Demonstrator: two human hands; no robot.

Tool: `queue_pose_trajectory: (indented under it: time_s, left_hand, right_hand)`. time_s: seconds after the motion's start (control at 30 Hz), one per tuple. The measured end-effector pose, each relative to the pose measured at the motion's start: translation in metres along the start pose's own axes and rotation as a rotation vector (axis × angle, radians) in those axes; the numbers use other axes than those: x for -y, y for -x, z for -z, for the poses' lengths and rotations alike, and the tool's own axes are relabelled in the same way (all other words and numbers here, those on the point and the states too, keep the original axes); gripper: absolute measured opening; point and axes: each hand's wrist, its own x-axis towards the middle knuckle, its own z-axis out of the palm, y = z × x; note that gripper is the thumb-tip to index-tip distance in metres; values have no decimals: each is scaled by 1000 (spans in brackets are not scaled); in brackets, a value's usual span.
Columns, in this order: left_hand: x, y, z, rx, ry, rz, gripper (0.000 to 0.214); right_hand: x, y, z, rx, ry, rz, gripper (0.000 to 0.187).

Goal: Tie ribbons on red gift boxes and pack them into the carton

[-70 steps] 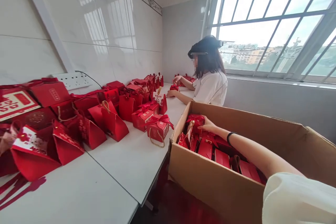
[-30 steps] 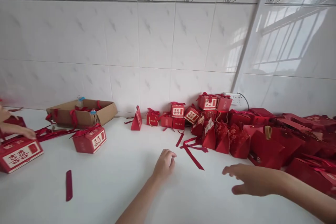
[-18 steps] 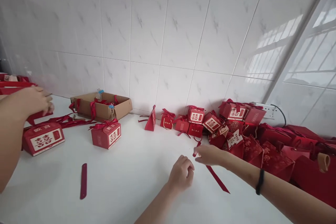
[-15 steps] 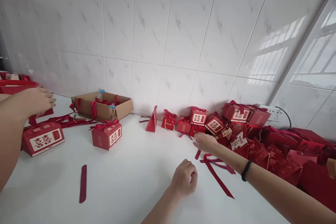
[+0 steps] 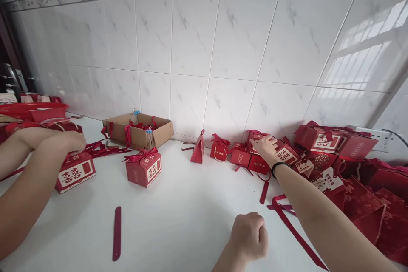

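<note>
My left hand (image 5: 250, 236) is a closed fist above the white tabletop, with nothing visible in it. My right hand (image 5: 267, 148), with a black band at its wrist, reaches into the pile on the right. Its fingers are spread over a red gift box (image 5: 254, 136) printed with a white label, which the hand partly covers. Beside it lies another red box (image 5: 285, 154) with the same double-happiness print. A red box with a cord handle (image 5: 219, 149) and a triangular red box (image 5: 198, 149) stand to the left. A dark red strip (image 5: 264, 192) lies below the hand.
Another person's arms (image 5: 32, 195) work at the left over a red gift box (image 5: 76, 172). A bow-tied box (image 5: 144, 168), a flat strip (image 5: 117, 233) and a cardboard tray (image 5: 162, 133) with ribbons stand between. Red bags (image 5: 363, 204) crowd the right; a ribbon (image 5: 296, 233) trails there.
My right hand has moved up from in front of the boxes onto the labelled box, its fingers spreading. My left hand stays a fist. The view has turned left; the other person's hands have come together.
</note>
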Motion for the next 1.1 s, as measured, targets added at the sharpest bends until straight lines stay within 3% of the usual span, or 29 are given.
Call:
queue_pose_trajectory:
  time_s: [0.1,0.2,0.27,0.4,0.47,0.53,0.6,0.67,0.73,0.83,0.97,1.03,1.1]
  left_hand:
    - [-2,-1,2,-32,85,50,22]
    - [-6,-4,7,-104,180,128,20]
    - [-7,-7,11,-168,222,186,17]
    - [-4,-13,18,-345,318,339,15]
    - [0,-16,21,-425,367,415,15]
    - [2,-19,23,-473,414,472,16]
    - [2,-21,25,-467,455,503,16]
    - [-2,-21,26,-400,495,514,20]
    - [-9,-20,26,-292,539,511,26]
    - [-20,-16,25,-162,589,492,34]
    - [-26,-15,31,-169,584,493,44]
    - [-26,-17,36,-182,559,514,44]
    - [-28,-19,41,-188,531,536,42]
  right_hand:
    - [-2,-2,8,33,-40,27,79]
    - [-14,13,26,50,-80,158,78]
    - [-30,35,42,49,-124,314,76]
    - [-82,97,78,8,-287,777,78]
    - [-111,129,96,5,-337,841,79]
    - [-137,156,110,96,-389,805,77]
    - [-158,175,118,355,-450,772,70]
    - [-173,185,121,611,-512,763,68]
    - [-182,189,121,726,-539,755,75]
    - [-188,188,121,655,-545,716,79]
    - [-188,181,122,402,-571,512,46]
    - [-185,179,123,375,-620,349,28]
    - [-182,179,125,399,-671,215,31]
